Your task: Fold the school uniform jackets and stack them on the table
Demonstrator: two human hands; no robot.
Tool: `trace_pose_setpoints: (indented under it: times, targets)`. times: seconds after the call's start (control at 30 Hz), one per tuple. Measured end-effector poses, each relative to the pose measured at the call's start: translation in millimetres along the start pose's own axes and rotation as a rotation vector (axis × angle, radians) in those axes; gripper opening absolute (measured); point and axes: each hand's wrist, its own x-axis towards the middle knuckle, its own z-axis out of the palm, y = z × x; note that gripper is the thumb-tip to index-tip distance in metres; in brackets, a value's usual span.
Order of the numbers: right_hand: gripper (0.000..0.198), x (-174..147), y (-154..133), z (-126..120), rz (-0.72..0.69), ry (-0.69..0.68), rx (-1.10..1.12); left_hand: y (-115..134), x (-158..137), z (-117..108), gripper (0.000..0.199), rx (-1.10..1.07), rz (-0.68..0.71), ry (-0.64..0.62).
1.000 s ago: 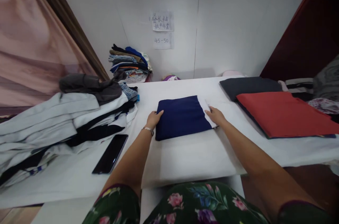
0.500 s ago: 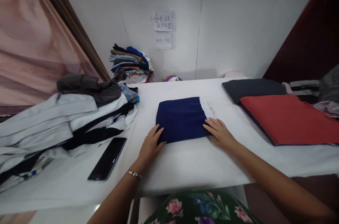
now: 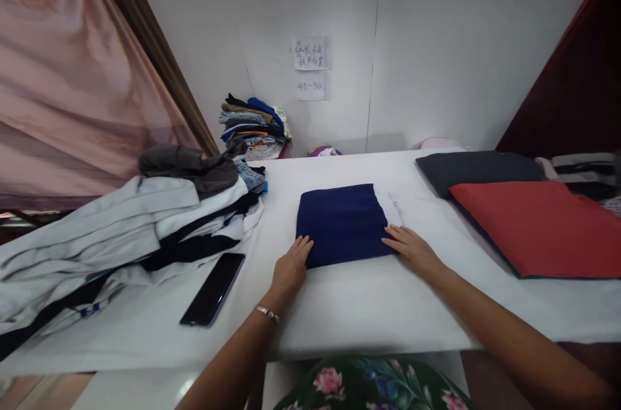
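Observation:
A folded navy-blue garment [image 3: 343,222] lies flat on the white-covered table in front of me. White cloth [image 3: 389,208] shows along its right edge. My left hand [image 3: 292,266] is at its lower left corner, fingers close together over the edge and thumb out of sight, apparently pinching the cloth. On the opposite side, my right hand [image 3: 412,251] rests its stretched, slightly parted fingers on the lower right edge; the thumb is hidden.
A loose heap of clothes [image 3: 169,203] and a phone [image 3: 213,289] lie at the left. Folded red [image 3: 533,222] and dark grey [image 3: 480,167] garments lie at the right. Behind the table are a clothes stack [image 3: 255,125] and a wall with paper notes [image 3: 313,67].
The view has turned slightly left, so things sit further right. My left fingers have drawn together and the thumb has gone from sight. My right hand stays at the garment's right edge.

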Motion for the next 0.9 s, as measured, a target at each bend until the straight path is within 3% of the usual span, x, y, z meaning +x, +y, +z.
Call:
trace_pose_setpoints:
  times: [0.13,0.27,0.47,0.57,0.7,0.9]
  targets:
    - [0.073,-8,-3,4,0.064,-0.051,0.054,-4,-5,-2,0.070,-0.104,-0.010,-0.027]
    - [0.068,2,-26,-11,0.159,-0.135,0.130,-5,-4,-18,0.060,-0.277,-0.022,-0.068]
    - [0.056,84,-74,-31,0.111,-0.025,0.145,24,55,-33,0.053,-0.135,-0.062,0.096]
    - [0.059,119,-63,-18,0.238,-0.033,0.048,28,87,-21,0.058,-0.008,-0.106,0.090]
    - [0.065,124,-25,8,0.500,-0.240,-0.016,16,99,2,0.069,0.002,-0.226,-0.030]
    - [0.068,111,-14,21,0.510,-0.212,0.000,11,94,8,0.069,-0.009,-0.224,-0.007]
